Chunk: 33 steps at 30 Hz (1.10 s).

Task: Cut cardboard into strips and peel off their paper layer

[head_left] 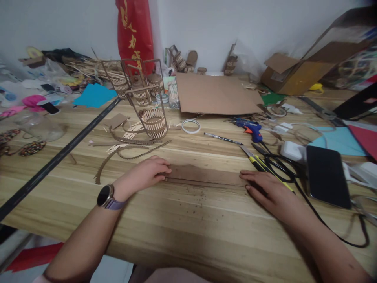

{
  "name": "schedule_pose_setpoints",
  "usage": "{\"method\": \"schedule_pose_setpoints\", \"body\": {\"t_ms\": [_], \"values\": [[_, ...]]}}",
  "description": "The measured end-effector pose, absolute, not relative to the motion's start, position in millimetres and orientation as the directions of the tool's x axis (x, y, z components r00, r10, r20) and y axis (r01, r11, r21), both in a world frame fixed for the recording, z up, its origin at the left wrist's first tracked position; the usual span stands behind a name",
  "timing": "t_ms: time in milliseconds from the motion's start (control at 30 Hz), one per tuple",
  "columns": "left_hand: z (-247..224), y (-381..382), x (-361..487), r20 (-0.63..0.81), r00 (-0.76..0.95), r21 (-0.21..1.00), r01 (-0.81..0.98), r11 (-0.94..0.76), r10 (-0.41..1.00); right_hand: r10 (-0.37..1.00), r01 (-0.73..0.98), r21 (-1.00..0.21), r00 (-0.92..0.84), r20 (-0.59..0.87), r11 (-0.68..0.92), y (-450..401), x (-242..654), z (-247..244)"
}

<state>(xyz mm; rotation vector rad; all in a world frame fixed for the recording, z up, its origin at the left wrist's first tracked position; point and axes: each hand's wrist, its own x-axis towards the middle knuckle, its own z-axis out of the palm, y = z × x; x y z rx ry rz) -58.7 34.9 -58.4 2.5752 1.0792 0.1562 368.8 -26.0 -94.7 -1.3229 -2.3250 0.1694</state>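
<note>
A narrow brown cardboard strip (206, 175) lies flat on the wooden table, its long side towards me and a thin dark line along its near edge. My left hand (149, 173), with a watch (105, 195) on the wrist, pinches the strip's left end between curled fingers and thumb. At the other end my right hand (265, 190) rests with fingers stretched out, their tips touching the cardboard. Small brown crumbs (194, 201) are scattered in front of the strip. Just beyond my right fingers lies a yellow and black utility knife (259, 161).
Scissors (278, 165), a phone (328, 177) and a blue glue gun (250, 129) lie to the right. Beyond the strip are a pen (223, 138), a tape roll (191, 126) and a small stick basket (153, 122). A large cardboard sheet (218, 94) lies at the back.
</note>
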Motion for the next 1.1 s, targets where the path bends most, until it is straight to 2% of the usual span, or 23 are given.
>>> {"method": "schedule_pose_setpoints", "body": {"t_ms": [367, 767, 967, 1100], "values": [[-59.8, 33.9, -59.7, -0.036, 0.700, 0.377, 0.671, -0.639, 0.713, 0.868, 0.796, -0.355, -0.412, 0.277, 0.491, -26.3, 369.4, -94.7], [-58.2, 33.0, -60.5, -0.051, 0.710, 0.375, 0.665, -0.646, 0.702, 0.848, 0.778, -0.353, -0.424, 0.316, 0.520, -26.8, 368.7, -95.0], [-48.4, 27.6, -47.4, -0.002, 0.718, 0.317, 0.661, -0.680, 0.696, 0.863, 0.777, -0.381, -0.417, 0.284, 0.501, -26.1, 369.2, -94.6], [-45.5, 27.9, -32.1, -0.077, 0.733, 0.340, 0.656, -0.673, 0.676, 0.864, 0.777, -0.385, -0.407, 0.295, 0.498, -25.8, 369.8, -96.2]]}}
